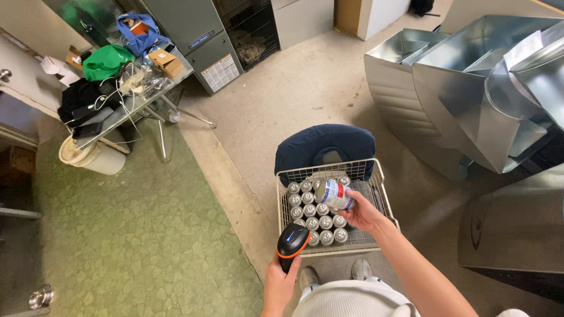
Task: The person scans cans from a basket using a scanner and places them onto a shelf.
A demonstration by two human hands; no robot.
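Concrete floor (305, 88), wire basket (376, 176) of cans lower centre. Right hand (364, 212) clamped on can (335, 194); left hand (281, 282) gripping scanner (292, 242).

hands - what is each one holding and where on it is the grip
The right hand grips a can around its side, over the wire basket. The left hand holds a handheld scanner by its handle.

White-labelled can (335, 194) held tilted above basket; black-orange scanner (292, 242) upright
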